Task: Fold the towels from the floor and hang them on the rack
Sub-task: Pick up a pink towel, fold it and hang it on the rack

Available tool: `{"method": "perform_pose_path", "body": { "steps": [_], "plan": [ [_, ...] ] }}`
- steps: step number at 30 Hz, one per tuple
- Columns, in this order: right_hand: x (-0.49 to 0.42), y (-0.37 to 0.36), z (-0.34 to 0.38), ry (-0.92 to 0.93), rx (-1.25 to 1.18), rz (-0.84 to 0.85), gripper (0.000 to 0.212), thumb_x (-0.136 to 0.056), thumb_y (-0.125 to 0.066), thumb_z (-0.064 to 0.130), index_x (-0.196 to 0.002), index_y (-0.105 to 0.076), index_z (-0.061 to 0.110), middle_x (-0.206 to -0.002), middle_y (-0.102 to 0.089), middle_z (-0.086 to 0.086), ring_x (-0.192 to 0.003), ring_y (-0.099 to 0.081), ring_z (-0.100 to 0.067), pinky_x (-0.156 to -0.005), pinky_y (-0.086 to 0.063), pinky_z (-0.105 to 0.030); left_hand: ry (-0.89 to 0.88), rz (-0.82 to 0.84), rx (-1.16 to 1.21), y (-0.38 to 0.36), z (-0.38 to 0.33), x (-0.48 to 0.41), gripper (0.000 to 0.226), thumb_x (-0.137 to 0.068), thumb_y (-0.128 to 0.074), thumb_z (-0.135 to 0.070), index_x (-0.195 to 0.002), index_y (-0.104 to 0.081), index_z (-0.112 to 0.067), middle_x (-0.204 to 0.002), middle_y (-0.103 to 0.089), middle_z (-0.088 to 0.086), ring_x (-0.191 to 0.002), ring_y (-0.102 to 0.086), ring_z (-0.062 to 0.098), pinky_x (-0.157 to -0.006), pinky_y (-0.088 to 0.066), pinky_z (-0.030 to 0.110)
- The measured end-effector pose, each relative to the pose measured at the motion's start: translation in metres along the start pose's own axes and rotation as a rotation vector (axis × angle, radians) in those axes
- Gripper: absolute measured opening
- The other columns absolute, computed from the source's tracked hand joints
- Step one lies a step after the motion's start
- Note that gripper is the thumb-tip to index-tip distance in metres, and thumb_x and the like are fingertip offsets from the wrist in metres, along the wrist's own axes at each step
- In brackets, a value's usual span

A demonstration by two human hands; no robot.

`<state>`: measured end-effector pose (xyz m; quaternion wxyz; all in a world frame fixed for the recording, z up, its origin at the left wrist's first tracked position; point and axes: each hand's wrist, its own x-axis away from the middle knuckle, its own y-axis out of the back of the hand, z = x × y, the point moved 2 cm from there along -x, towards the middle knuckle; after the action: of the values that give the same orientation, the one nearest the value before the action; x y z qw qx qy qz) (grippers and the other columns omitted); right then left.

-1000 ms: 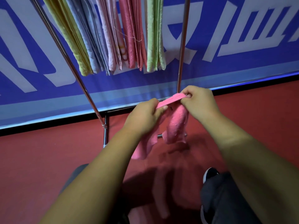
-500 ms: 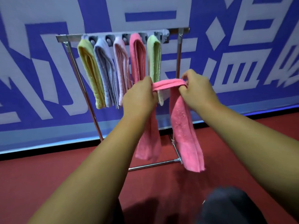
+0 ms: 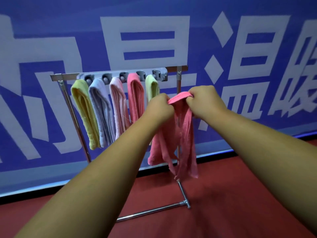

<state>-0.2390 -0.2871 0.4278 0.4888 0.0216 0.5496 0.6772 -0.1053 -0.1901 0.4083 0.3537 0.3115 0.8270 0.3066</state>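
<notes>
Centrally, one pink towel (image 3: 180,134): held in the air in front of the right end of the rack (image 3: 113,75). Its top edge is bunched and pulled short between the two hands, and the rest hangs in loose, uneven folds with the lower ends free.

Left hand (image 3: 159,107): fingers curled round the left end of that top edge.

Right hand (image 3: 204,98): fingers curled over the right end of the same edge, slightly higher. The hands are near each other, not touching.

Rack: metal frame standing on the red floor (image 3: 223,203) before a blue banner (image 3: 145,23) with large white characters. The top bar carries a grey holder strip (image 3: 161,74); the base bar (image 3: 151,211) lies on the floor.

Hung on the strip, side by side, left to right:
- yellow towel (image 3: 84,109), folded
- lavender towel (image 3: 101,109), folded
- pale pink towel (image 3: 118,103), folded
- deep pink towel (image 3: 136,97), folded
- green towel (image 3: 151,87), folded, its lower part hidden behind the left hand
</notes>
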Motion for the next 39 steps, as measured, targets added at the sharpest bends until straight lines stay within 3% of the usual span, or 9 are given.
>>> {"method": "perform_pose_path", "body": {
  "steps": [5, 10, 13, 18, 21, 28, 31, 34, 39],
  "plan": [
    [-0.031, 0.000, -0.007, 0.005, -0.061, -0.003, 0.026, -0.095, -0.049, 0.015, -0.078, -0.068, 0.019, -0.076, -0.069, -0.005, -0.053, -0.071, -0.027, -0.057, -0.065, -0.045, -0.071, -0.012, -0.139, -0.013, -0.014, -0.027, 0.033, -0.099, -0.061, -0.050, -0.095, -0.060, -0.018, -0.086, -0.060, 0.001, -0.082, -0.057, 0.027, -0.070, -0.040, 0.035],
    [-0.070, -0.001, -0.014, 0.041, 0.074, -0.040, 0.021, -0.098, -0.053, 0.023, -0.082, -0.065, 0.021, -0.082, -0.063, -0.001, -0.079, -0.062, -0.030, -0.056, -0.042, -0.033, -0.071, -0.080, -0.226, -0.012, -0.030, -0.066, 0.019, -0.101, -0.055, -0.032, -0.091, -0.061, -0.017, -0.078, -0.050, -0.001, -0.084, -0.052, 0.028, -0.069, -0.039, 0.035],
    [-0.096, -0.005, -0.019, 0.067, 0.171, -0.076, 0.018, -0.101, -0.050, 0.023, -0.093, -0.065, 0.018, -0.089, -0.063, -0.006, -0.081, -0.061, -0.034, -0.061, -0.043, -0.035, -0.062, -0.103, -0.288, -0.011, -0.035, -0.093, 0.008, -0.100, -0.056, -0.020, -0.096, -0.061, -0.016, -0.076, -0.043, -0.001, -0.088, -0.042, 0.027, -0.077, -0.036, 0.034],
    [-0.136, -0.017, -0.017, 0.112, 0.225, -0.075, 0.015, -0.105, -0.048, 0.018, -0.100, -0.060, 0.012, -0.080, -0.051, -0.006, -0.072, -0.056, -0.031, -0.059, -0.041, -0.037, -0.054, -0.163, -0.362, -0.005, -0.035, -0.136, 0.014, -0.093, -0.060, -0.009, -0.094, -0.052, -0.021, -0.074, -0.042, -0.004, -0.093, -0.066, 0.033, -0.085, -0.050, 0.043],
    [-0.156, -0.021, -0.013, 0.139, 0.254, -0.106, 0.014, -0.107, -0.048, 0.021, -0.100, -0.057, 0.014, -0.076, -0.048, -0.003, -0.064, -0.051, -0.025, -0.053, -0.036, -0.034, -0.008, -0.192, -0.326, 0.001, -0.030, -0.161, 0.018, -0.095, -0.062, -0.006, -0.096, -0.047, -0.016, -0.073, -0.039, -0.002, -0.084, -0.057, 0.035, -0.072, -0.042, 0.039],
    [-0.197, -0.042, 0.002, 0.149, 0.267, -0.180, 0.007, -0.106, -0.047, 0.014, -0.100, -0.049, 0.017, -0.077, -0.049, -0.003, -0.060, -0.046, -0.022, -0.050, -0.029, -0.032, 0.021, -0.306, -0.330, 0.012, -0.012, -0.198, 0.029, -0.094, -0.060, 0.004, -0.106, -0.038, -0.012, -0.081, -0.044, 0.003, -0.086, -0.051, 0.033, -0.071, -0.039, 0.041],
    [-0.199, -0.070, -0.004, 0.164, 0.305, 0.022, 0.009, -0.103, -0.050, 0.009, -0.100, -0.056, 0.016, -0.086, -0.054, -0.004, -0.069, -0.054, -0.027, -0.052, -0.033, -0.032, 0.020, -0.133, -0.441, -0.004, -0.004, -0.202, 0.028, -0.095, -0.065, -0.003, -0.117, -0.052, -0.013, -0.113, -0.064, 0.012, -0.103, -0.063, 0.038, -0.075, -0.045, 0.042],
    [-0.191, -0.096, -0.021, 0.148, 0.347, 0.177, 0.015, -0.100, -0.052, 0.008, -0.100, -0.065, 0.014, -0.092, -0.058, -0.008, -0.076, -0.059, -0.032, -0.052, -0.033, -0.031, 0.036, 0.117, -0.708, -0.027, 0.009, -0.199, 0.037, -0.097, -0.066, -0.018, -0.134, -0.062, -0.023, -0.138, -0.065, 0.003, -0.133, -0.061, 0.028, -0.099, -0.048, 0.041],
    [-0.191, -0.099, -0.030, 0.123, 0.263, 0.113, 0.016, -0.102, -0.049, 0.014, -0.100, -0.064, 0.011, -0.101, -0.063, -0.014, -0.083, -0.060, -0.034, -0.052, -0.033, -0.031, -0.082, 0.024, -0.746, -0.030, 0.013, -0.194, 0.009, -0.098, -0.056, -0.018, -0.101, -0.059, -0.026, -0.124, -0.072, 0.002, -0.123, -0.066, 0.026, -0.096, -0.044, 0.036]
  ]
}}
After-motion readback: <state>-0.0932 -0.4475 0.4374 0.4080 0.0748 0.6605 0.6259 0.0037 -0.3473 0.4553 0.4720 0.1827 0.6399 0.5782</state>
